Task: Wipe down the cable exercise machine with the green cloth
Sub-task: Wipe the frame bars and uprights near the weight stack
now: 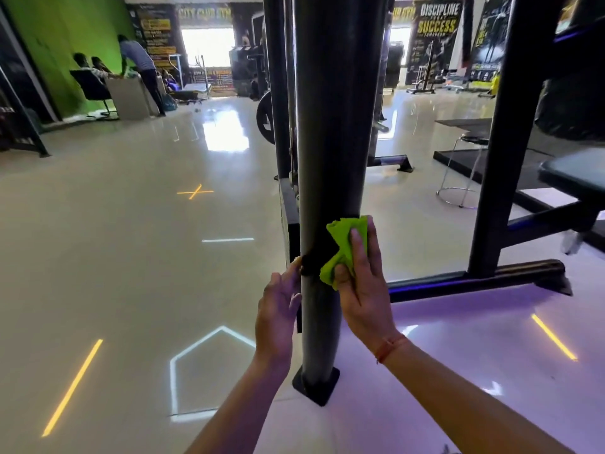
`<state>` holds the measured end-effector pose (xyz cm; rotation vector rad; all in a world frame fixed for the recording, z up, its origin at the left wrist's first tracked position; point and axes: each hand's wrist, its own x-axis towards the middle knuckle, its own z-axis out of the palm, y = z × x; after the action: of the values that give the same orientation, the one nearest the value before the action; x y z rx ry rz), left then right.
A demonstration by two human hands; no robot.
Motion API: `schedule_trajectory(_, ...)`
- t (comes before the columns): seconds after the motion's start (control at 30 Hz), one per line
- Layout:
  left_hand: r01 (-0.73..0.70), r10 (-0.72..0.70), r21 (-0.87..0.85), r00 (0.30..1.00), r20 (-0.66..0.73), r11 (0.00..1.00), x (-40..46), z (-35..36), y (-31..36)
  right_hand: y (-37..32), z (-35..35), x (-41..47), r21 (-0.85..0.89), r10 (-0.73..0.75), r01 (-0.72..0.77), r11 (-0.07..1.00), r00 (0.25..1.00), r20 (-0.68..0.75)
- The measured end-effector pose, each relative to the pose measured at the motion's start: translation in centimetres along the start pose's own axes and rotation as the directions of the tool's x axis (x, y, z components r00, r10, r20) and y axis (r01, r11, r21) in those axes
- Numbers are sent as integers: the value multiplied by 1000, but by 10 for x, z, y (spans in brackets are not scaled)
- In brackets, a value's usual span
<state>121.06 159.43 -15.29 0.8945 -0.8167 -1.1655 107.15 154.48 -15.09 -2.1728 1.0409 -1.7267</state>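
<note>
The right hand (363, 283) held the green cloth (343, 250) bunched against the right side of the machine's thick black post (330, 142), low down on it. The thumb lay over the lower fold and the fingers curled round the upper part, so the cloth was pinched between them and pressed to the metal. A red thread band (391, 347) sat on that wrist.

The left hand (278, 309) was at the left side of the same post, just below and beside a black strap (311, 262) that wrapped the post at the height of the cloth. Its fingers were loosely bent with the tips touching the post's edge near the strap; whether they actually gripped the strap could not be told.

The post stood upright on a small black base plate (316, 385) on the glossy pale floor (131, 257). A second, thinner black upright (510, 126) rose to the right, with a black foot bar (474, 280) running along the floor behind the right hand. A padded bench (576, 178) showed at the right edge, and a metal stool (465, 168) stood near it. Yellow and white marks lay on the floor. Far off at the left, people sat and stood at a desk (127, 96) by a green wall (65, 44)
</note>
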Motion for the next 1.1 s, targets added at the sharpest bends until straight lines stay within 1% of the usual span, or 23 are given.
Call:
schedule_trajectory(0.03, 3, -3, -2, 1000, -6, 1000, 1, -1, -3, -7, 3, 7, 34, 53, -51, 998, 997, -50)
schedule_trajectory(0.1, 1, -1, 9, 1000, -10, 1000, 2, -4, -6, -14, 10, 11, 64, 92, -84, 994, 989, -120)
schedule_trajectory(0.13, 5, -5, 21, 1000, -7, 1000, 2, -4, -7, -10, 14, 5, 59, 87, -81, 995, 989, -121)
schedule_trajectory(0.2, 23, -23, 23, 1000, -10, 999, 2, -6, -9, 7, 20, -20, 41, 111, -109, 993, 992, -54)
schedule_trajectory(0.27, 44, -44, 7, 999, -19, 999, 1, -8, -12, 19, 21, -48, 70, 215, -214, 974, 977, -3)
schedule_trajectory(0.33, 59, -59, -5, 998, -18, 998, 1, -10, -16, 16, 20, -53, 55, 237, -235, 970, 971, -36)
schedule_trajectory(0.4, 70, -70, -4, 997, -14, 998, 1, -12, -19, 7, 20, -41, 52, 184, -180, 982, 979, -94)
schedule_trajectory(0.43, 74, -74, -3, 997, -6, 997, 1, -13, -21, 6, 21, -38, 56, 125, -120, 991, 986, -108)
schedule_trajectory(0.47, 78, -78, -3, 997, 1, 997, 1, -15, -22, 13, 24, -41, 19, 47, -45, 999, 994, -99)
schedule_trajectory(0.5, 85, -85, -4, 996, 1, 996, 1, -16, -24, 23, 27, -50, -37, -14, 12, 999, 998, -55)
schedule_trajectory(0.53, 93, -93, -5, 996, -2, 996, 1, -18, -25, 34, 29, -62, -91, -33, 34, 995, 999, 6)
schedule_trajectory(0.57, 104, -104, -2, 995, -3, 995, 1, -20, -27, 44, 29, -76, -129, -23, 30, 991, 998, 58)
schedule_trajectory(0.6, 116, -116, 1, 993, 0, 993, 1, -22, -28, 50, 29, -87, -157, -19, 30, 987, 997, 74)
schedule_trajectory(0.63, 127, -127, 7, 992, 5, 992, 1, -25, -30, 51, 27, -91, -176, -38, 46, 983, 998, 52)
schedule_trajectory(0.73, 156, -156, 7, 988, 10, 988, 4, -31, -37, 35, 28, -71, -234, -183, 161, 959, 980, -74)
schedule_trajectory(0.77, 172, -172, -6, 985, 2, 985, 6, -32, -41, 30, 30, -62, -273, -228, 198, 941, 970, -80)
schedule_trajectory(0.8, 191, -191, -26, 982, -7, 981, 8, -34, -44, 29, 34, -59, -334, -261, 228, 915, 964, -58)
schedule_trajectory(0.83, 209, -209, -41, 978, -7, 977, 9, -36, -48, 31, 38, -62, -400, -280, 256, 880, 960, 0)
schedule_trajectory(0.87, 227, -227, -52, 974, -2, 973, 11, -38, -51, 37, 41, -70, -457, -289, 296, 838, 953, 89)
schedule_trajectory(0.93, 267, -267, -72, 964, 12, 961, 13, -45, -58, 53, 40, -93, -527, -300, 408, 745, 911, 281)
schedule_trajectory(0.97, 291, -291, -79, 957, 15, 953, 14, -49, -62, 56, 36, -99, -542, -306, 449, 710, 890, 337)
schedule_trajectory(1.0, 316, -316, -83, 949, 14, 945, 13, -52, -66, 56, 32, -98, -549, -317, 466, 694, 882, 348)
schedule_trajectory(1.1, 385, -390, -118, 920, -21, 915, 15, -59, -80, 40, 27, -72, -585, -351, 425, 691, 904, 243)
